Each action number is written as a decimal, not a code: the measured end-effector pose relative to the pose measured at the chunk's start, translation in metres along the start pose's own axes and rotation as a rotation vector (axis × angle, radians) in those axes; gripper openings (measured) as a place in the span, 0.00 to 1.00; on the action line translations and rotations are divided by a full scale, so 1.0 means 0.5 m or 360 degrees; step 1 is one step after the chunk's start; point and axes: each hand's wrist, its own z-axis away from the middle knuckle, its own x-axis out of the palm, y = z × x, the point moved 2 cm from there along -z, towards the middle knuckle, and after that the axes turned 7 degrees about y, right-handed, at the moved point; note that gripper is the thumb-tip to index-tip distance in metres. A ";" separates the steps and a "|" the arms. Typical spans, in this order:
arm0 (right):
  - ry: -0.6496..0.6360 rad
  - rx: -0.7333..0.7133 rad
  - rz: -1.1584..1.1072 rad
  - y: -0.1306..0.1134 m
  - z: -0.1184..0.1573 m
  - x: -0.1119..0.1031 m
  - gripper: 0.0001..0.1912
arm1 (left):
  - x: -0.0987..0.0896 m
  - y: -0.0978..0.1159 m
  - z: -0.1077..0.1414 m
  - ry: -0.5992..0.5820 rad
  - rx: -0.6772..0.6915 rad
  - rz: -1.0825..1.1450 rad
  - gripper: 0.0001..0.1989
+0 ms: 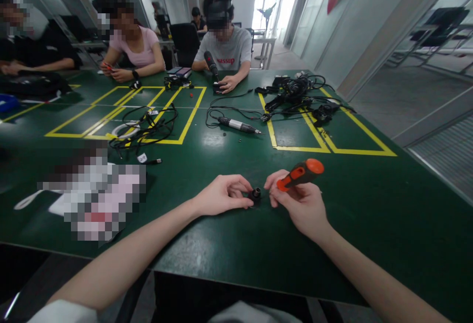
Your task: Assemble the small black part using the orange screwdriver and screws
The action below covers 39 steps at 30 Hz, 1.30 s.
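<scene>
My left hand [228, 195] rests on the green table [207, 244] with its thumb and fingers closed on a small black part [255, 195]. A short metallic cylinder stands up from the part's top. Just to the right, my right hand [301, 204] holds a screwdriver [301, 174] with an orange and dark handle. The handle leans up and to the right, its orange end on top. The screwdriver's tip cannot be made out. A narrow gap separates the right fingers from the black part.
A black and silver pen-shaped tool [238, 125] with a cable lies ahead. Coiled cables [151, 125] are at left, a larger cable heap [295, 93] at back right. A pixelated pouch [111, 204] lies near left. Several people sit across; one holds a power tool [211, 65].
</scene>
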 end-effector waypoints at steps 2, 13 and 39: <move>0.0018 -0.0001 0.0017 0.001 -0.001 -0.004 0.18 | 0.000 0.000 0.000 -0.0021 0.0000 0.0011 0.16; -0.0152 0.0030 -0.0091 0.004 0.007 -0.001 0.18 | -0.001 0.006 0.002 -0.0080 0.0161 -0.0143 0.33; -0.0070 -0.0029 0.0063 -0.004 -0.003 -0.010 0.16 | 0.004 0.022 0.006 0.0108 0.0461 -0.0653 0.23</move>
